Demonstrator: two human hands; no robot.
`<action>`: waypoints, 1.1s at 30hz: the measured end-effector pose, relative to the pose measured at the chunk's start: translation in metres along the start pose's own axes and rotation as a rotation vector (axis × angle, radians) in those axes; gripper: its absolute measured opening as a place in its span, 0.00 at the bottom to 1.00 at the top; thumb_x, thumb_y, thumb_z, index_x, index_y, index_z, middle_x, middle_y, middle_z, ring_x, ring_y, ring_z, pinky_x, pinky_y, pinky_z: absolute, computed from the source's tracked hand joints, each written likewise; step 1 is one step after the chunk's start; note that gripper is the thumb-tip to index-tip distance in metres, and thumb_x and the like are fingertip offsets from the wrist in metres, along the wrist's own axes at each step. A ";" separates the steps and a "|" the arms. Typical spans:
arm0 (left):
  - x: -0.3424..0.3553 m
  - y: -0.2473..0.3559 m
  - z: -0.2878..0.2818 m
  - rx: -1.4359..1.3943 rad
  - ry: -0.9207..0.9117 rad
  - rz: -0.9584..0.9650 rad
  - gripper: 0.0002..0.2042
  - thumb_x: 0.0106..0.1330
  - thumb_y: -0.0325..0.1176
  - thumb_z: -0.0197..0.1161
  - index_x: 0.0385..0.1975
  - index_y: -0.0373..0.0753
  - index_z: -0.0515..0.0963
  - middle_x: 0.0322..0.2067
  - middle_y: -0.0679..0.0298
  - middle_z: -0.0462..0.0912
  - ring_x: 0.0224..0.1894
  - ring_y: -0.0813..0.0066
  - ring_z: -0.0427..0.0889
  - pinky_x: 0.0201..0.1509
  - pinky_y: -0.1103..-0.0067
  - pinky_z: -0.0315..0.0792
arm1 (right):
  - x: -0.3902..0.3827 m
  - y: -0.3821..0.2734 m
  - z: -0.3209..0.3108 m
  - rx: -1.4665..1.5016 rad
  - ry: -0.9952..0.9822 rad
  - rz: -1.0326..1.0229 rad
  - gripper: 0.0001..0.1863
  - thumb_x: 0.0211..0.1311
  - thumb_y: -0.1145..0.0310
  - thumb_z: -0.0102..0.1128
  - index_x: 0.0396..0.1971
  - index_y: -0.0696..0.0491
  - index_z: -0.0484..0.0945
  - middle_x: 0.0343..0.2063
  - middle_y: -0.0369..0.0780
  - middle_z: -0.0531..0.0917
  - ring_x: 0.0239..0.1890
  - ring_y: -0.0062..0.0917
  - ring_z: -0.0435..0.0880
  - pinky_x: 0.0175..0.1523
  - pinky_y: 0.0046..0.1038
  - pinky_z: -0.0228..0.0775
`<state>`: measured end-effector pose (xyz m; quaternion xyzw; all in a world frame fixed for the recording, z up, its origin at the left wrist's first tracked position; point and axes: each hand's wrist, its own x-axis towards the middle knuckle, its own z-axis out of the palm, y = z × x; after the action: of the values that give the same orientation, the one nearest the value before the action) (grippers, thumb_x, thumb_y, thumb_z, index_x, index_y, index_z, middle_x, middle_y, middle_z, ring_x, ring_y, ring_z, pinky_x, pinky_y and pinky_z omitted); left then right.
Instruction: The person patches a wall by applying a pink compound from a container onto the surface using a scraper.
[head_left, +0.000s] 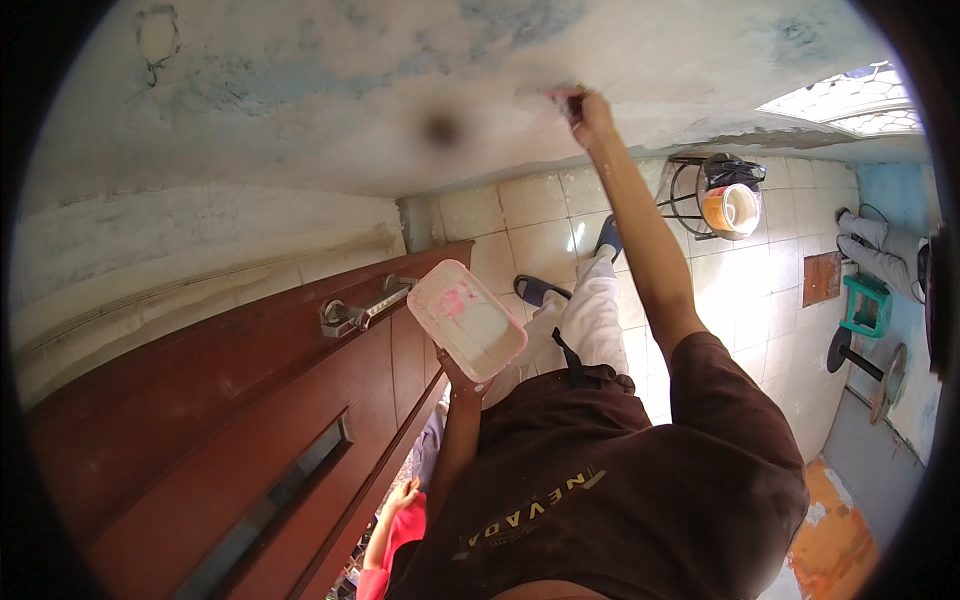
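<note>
My left hand (462, 376) grips a shallow pink plastic tub (516, 328) by its near end, tilted toward me. White paste lies in the tub, with bright pink smears at its far end. My right arm stretches out to the patchy white wall (330, 110). There my right hand (594, 118) is closed around a small flat scraper (566, 100), its edge against the wall. Motion smears the scraper, so its exact shape is unclear.
Left of me is a red-brown door (250, 400) with a metal handle (365, 308). On the tiled floor, a stool (688, 200) bears an orange-and-white bucket (733, 210) and a black bag (735, 170). A green stool (866, 306) and a person's legs (880, 255) are at right; another person's red sleeve (400, 535) shows below the door.
</note>
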<state>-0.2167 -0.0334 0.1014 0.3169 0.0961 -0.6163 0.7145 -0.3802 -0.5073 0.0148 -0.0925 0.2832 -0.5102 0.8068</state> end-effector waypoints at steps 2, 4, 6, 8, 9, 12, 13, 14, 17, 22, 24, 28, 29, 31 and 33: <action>-0.002 -0.001 -0.005 -0.013 0.034 0.008 0.43 0.60 0.58 0.65 0.73 0.49 0.57 0.70 0.50 0.62 0.70 0.42 0.64 0.72 0.47 0.62 | -0.057 -0.032 0.055 -0.025 -0.015 -0.059 0.08 0.68 0.76 0.48 0.36 0.63 0.77 0.37 0.46 0.85 0.42 0.32 0.86 0.50 0.30 0.83; 0.003 0.001 0.007 -0.015 -0.003 -0.012 0.41 0.62 0.58 0.62 0.73 0.49 0.57 0.70 0.51 0.63 0.70 0.43 0.64 0.72 0.47 0.62 | -0.103 -0.037 0.058 0.049 0.016 -0.087 0.08 0.68 0.74 0.51 0.40 0.60 0.78 0.39 0.43 0.84 0.44 0.30 0.85 0.51 0.28 0.82; 0.003 -0.001 0.042 -0.041 -0.090 0.008 0.39 0.64 0.58 0.60 0.73 0.50 0.57 0.71 0.52 0.62 0.70 0.44 0.64 0.71 0.47 0.63 | -0.128 -0.028 0.057 0.192 0.098 -0.087 0.09 0.67 0.74 0.53 0.44 0.56 0.78 0.40 0.40 0.84 0.45 0.28 0.84 0.53 0.28 0.81; 0.006 0.003 0.055 -0.025 -0.081 -0.017 0.40 0.64 0.60 0.60 0.73 0.51 0.57 0.72 0.52 0.60 0.70 0.44 0.64 0.70 0.47 0.64 | -0.104 0.009 -0.004 0.156 0.204 0.007 0.10 0.66 0.73 0.54 0.46 0.53 0.78 0.41 0.38 0.84 0.44 0.28 0.85 0.54 0.29 0.79; 0.006 0.006 0.056 -0.014 -0.072 -0.032 0.40 0.63 0.60 0.60 0.73 0.51 0.57 0.72 0.53 0.59 0.70 0.43 0.64 0.70 0.47 0.65 | -0.089 0.034 -0.037 0.141 0.261 0.056 0.11 0.66 0.73 0.55 0.47 0.52 0.78 0.41 0.37 0.84 0.43 0.27 0.85 0.54 0.29 0.78; 0.013 0.015 0.043 0.023 -0.175 -0.071 0.41 0.62 0.62 0.61 0.74 0.53 0.57 0.73 0.53 0.58 0.70 0.44 0.64 0.70 0.47 0.65 | -0.040 0.081 -0.082 -0.078 0.470 0.161 0.09 0.66 0.72 0.52 0.44 0.52 0.78 0.38 0.38 0.85 0.40 0.27 0.85 0.49 0.30 0.77; 0.017 0.016 0.043 0.036 -0.213 -0.078 0.42 0.62 0.62 0.62 0.74 0.53 0.57 0.73 0.53 0.59 0.70 0.44 0.63 0.70 0.47 0.65 | -0.031 0.083 -0.077 -0.100 0.412 0.085 0.08 0.67 0.72 0.52 0.42 0.53 0.77 0.37 0.40 0.85 0.36 0.26 0.84 0.42 0.29 0.75; 0.019 0.018 0.044 0.049 -0.250 -0.085 0.42 0.61 0.62 0.62 0.74 0.53 0.57 0.73 0.53 0.59 0.71 0.44 0.63 0.70 0.47 0.65 | -0.024 0.083 -0.064 -0.120 0.354 0.009 0.07 0.67 0.72 0.51 0.41 0.55 0.77 0.36 0.41 0.85 0.32 0.26 0.83 0.36 0.27 0.74; 0.024 0.024 0.048 0.002 -0.254 -0.103 0.43 0.61 0.62 0.64 0.74 0.54 0.56 0.73 0.53 0.58 0.72 0.45 0.62 0.70 0.47 0.64 | -0.015 0.068 0.002 -0.230 0.235 -0.174 0.09 0.72 0.70 0.48 0.38 0.57 0.77 0.33 0.44 0.85 0.28 0.25 0.82 0.35 0.27 0.74; 0.025 0.016 0.041 -0.038 -0.200 -0.060 0.44 0.60 0.63 0.64 0.74 0.55 0.56 0.74 0.54 0.56 0.73 0.46 0.59 0.72 0.46 0.60 | -0.122 0.073 0.117 -0.235 0.143 -0.179 0.12 0.72 0.69 0.49 0.50 0.52 0.78 0.45 0.36 0.86 0.48 0.24 0.83 0.51 0.30 0.71; 0.027 0.015 0.061 -0.016 -0.226 -0.048 0.44 0.60 0.64 0.64 0.74 0.55 0.56 0.74 0.54 0.56 0.74 0.47 0.58 0.73 0.46 0.58 | -0.126 0.084 0.090 -0.242 0.137 -0.103 0.15 0.71 0.68 0.54 0.54 0.51 0.77 0.47 0.34 0.84 0.51 0.23 0.81 0.53 0.30 0.70; 0.011 0.028 0.043 -0.074 -0.171 -0.060 0.46 0.59 0.64 0.65 0.75 0.55 0.55 0.75 0.57 0.53 0.75 0.48 0.55 0.74 0.44 0.55 | -0.086 0.108 0.005 -0.308 0.440 0.126 0.12 0.72 0.67 0.51 0.50 0.50 0.78 0.44 0.36 0.86 0.49 0.24 0.83 0.50 0.29 0.71; 0.013 0.030 0.048 -0.053 -0.191 -0.076 0.46 0.58 0.64 0.65 0.75 0.55 0.54 0.75 0.58 0.53 0.75 0.48 0.55 0.74 0.44 0.55 | -0.057 0.109 -0.047 -0.246 0.425 0.113 0.10 0.72 0.67 0.49 0.46 0.51 0.79 0.40 0.38 0.86 0.43 0.25 0.83 0.47 0.29 0.72; 0.026 0.032 0.053 -0.019 -0.196 -0.126 0.46 0.58 0.64 0.66 0.75 0.55 0.54 0.76 0.59 0.52 0.75 0.48 0.54 0.74 0.44 0.55 | -0.008 0.095 -0.115 -0.127 0.389 -0.019 0.09 0.71 0.69 0.49 0.39 0.53 0.79 0.33 0.40 0.85 0.36 0.26 0.83 0.42 0.29 0.74; 0.038 0.035 0.055 0.002 -0.160 -0.160 0.47 0.58 0.63 0.67 0.75 0.55 0.54 0.76 0.60 0.53 0.75 0.48 0.54 0.73 0.43 0.55 | 0.020 0.068 -0.138 -0.032 0.317 -0.234 0.09 0.70 0.70 0.49 0.35 0.55 0.78 0.28 0.41 0.84 0.31 0.25 0.82 0.39 0.29 0.75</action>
<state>-0.1889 -0.0945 0.1356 0.2587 0.0632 -0.6947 0.6682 -0.3980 -0.4741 -0.1357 -0.0561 0.4020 -0.6040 0.6859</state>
